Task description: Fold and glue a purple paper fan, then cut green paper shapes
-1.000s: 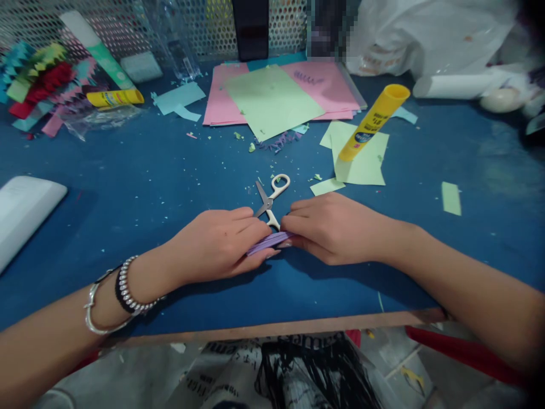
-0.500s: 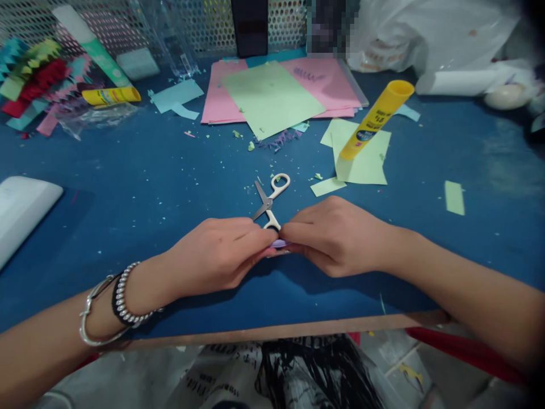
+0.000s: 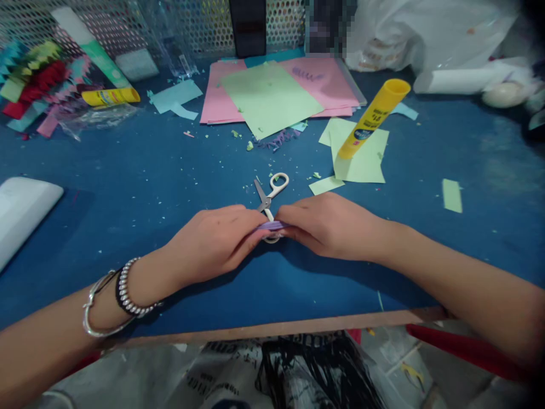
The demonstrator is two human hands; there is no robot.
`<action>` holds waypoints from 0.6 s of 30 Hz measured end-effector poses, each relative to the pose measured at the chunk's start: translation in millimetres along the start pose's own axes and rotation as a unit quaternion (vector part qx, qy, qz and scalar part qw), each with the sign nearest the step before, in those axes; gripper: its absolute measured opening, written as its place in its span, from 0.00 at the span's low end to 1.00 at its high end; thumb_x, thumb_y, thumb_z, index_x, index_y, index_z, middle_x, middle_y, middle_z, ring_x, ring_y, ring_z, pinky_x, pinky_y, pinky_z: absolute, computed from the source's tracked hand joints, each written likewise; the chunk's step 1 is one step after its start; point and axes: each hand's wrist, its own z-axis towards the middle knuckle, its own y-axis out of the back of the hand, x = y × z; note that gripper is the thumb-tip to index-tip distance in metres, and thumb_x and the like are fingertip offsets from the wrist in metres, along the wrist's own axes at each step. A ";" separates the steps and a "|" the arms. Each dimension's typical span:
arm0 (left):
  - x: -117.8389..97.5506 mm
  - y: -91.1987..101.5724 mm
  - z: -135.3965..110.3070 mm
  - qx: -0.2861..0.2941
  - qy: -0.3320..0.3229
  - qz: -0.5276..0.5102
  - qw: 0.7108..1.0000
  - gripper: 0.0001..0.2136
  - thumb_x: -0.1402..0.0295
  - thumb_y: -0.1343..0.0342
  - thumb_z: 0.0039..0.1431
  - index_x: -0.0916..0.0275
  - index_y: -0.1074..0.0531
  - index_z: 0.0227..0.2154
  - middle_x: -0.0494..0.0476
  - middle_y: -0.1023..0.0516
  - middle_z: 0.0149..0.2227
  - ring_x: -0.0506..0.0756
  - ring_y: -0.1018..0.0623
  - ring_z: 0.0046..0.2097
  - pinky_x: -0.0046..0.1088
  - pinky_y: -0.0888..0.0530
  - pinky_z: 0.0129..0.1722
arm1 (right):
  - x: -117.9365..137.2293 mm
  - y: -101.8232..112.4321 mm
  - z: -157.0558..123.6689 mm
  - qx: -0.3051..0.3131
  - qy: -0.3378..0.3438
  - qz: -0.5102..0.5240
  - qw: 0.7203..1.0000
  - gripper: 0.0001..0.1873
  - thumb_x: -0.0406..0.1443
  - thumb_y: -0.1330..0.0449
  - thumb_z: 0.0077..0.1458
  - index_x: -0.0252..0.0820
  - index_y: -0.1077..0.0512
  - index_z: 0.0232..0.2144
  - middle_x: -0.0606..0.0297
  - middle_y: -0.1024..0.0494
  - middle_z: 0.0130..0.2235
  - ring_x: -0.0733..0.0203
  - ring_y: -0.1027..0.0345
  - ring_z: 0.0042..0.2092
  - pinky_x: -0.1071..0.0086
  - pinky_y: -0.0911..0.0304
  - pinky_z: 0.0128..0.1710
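Between the fingertips of both hands is a narrow folded strip of purple paper (image 3: 272, 225). My left hand (image 3: 217, 236) pinches its left end, and my right hand (image 3: 334, 227) pinches its right end. Most of the strip is hidden by the fingers. Just beyond and partly under it lie white-handled scissors (image 3: 279, 182) with their blades apart. One finger loop shows past the far side of the strip, the other just below it. A yellow glue stick (image 3: 370, 122) stands tilted in view on light green paper (image 3: 370, 162), beyond my right hand.
Pink sheets (image 3: 215, 96) lie at the back under a green sheet (image 3: 270, 94). Fringed coloured paper (image 3: 42, 74) and a second yellow glue tube (image 3: 110, 96) are back left. A white object (image 3: 25, 210) sits at the left edge. Paper scraps dot the blue table (image 3: 140, 170).
Both hands have moved slightly away from the table's front edge with the purple paper, which now shows more and covers part of the scissors' near handle.
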 end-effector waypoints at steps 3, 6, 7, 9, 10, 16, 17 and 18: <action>0.4 3.2 0.2 -0.041 0.064 0.010 0.997 0.13 0.63 0.57 0.62 0.62 0.34 0.44 0.56 0.25 0.38 0.53 0.27 0.38 0.26 0.33 0.35 | -2.0 1.6 1.4 -0.037 -0.080 0.141 0.986 0.11 0.42 0.49 0.58 0.39 0.36 0.37 0.69 0.32 0.25 0.69 0.42 0.24 0.74 0.53 0.23; -2.2 5.4 0.7 -0.102 0.121 -0.001 0.987 0.15 0.62 0.55 0.61 0.62 0.35 0.47 0.57 0.26 0.41 0.54 0.27 0.40 0.26 0.32 0.37 | -3.4 4.1 2.3 -0.064 -0.136 0.294 0.944 0.15 0.43 0.46 0.56 0.41 0.39 0.42 0.69 0.31 0.28 0.69 0.39 0.27 0.75 0.47 0.24; -3.5 5.6 1.2 -0.116 0.138 -0.011 0.984 0.15 0.62 0.54 0.60 0.62 0.35 0.47 0.57 0.26 0.41 0.53 0.27 0.39 0.25 0.32 0.36 | -3.9 4.8 2.7 -0.067 -0.144 0.338 0.928 0.15 0.43 0.46 0.56 0.41 0.39 0.42 0.69 0.31 0.29 0.69 0.38 0.27 0.75 0.46 0.24; -6.5 5.8 2.7 -0.113 0.157 -0.042 0.980 0.16 0.60 0.52 0.59 0.61 0.36 0.47 0.56 0.26 0.41 0.52 0.26 0.37 0.23 0.32 0.33 | -5.2 6.1 3.7 -0.074 -0.148 0.403 0.900 0.13 0.42 0.46 0.56 0.40 0.37 0.40 0.68 0.31 0.30 0.69 0.37 0.29 0.75 0.43 0.25; -8.2 5.9 3.5 -0.102 0.161 -0.061 0.980 0.17 0.59 0.51 0.58 0.61 0.36 0.48 0.56 0.27 0.41 0.52 0.26 0.36 0.23 0.32 0.32 | -5.9 6.7 4.2 -0.079 -0.146 0.423 0.891 0.12 0.42 0.46 0.56 0.39 0.36 0.39 0.67 0.30 0.30 0.69 0.37 0.29 0.75 0.42 0.27; -14.0 6.7 5.2 -0.094 0.204 -0.215 0.951 0.17 0.57 0.54 0.60 0.59 0.35 0.47 0.54 0.26 0.42 0.52 0.26 0.39 0.23 0.30 0.35 | -8.1 9.9 5.7 -0.114 -0.141 0.439 0.880 0.10 0.41 0.46 0.56 0.39 0.31 0.33 0.67 0.30 0.30 0.69 0.38 0.31 0.73 0.40 0.31; -13.5 6.4 5.1 -0.087 0.209 -0.251 0.941 0.16 0.57 0.54 0.60 0.59 0.34 0.47 0.54 0.25 0.42 0.52 0.26 0.40 0.23 0.30 0.36 | -7.9 10.1 5.7 -0.115 -0.142 0.443 0.878 0.10 0.41 0.46 0.56 0.39 0.31 0.32 0.67 0.30 0.30 0.69 0.38 0.30 0.74 0.41 0.30; -12.8 6.0 5.0 -0.081 0.215 -0.284 0.931 0.16 0.58 0.54 0.60 0.59 0.34 0.47 0.53 0.25 0.42 0.52 0.26 0.40 0.23 0.29 0.36 | -7.5 10.2 5.6 -0.116 -0.146 0.448 0.874 0.11 0.41 0.46 0.56 0.39 0.31 0.32 0.68 0.31 0.29 0.70 0.39 0.29 0.74 0.41 0.29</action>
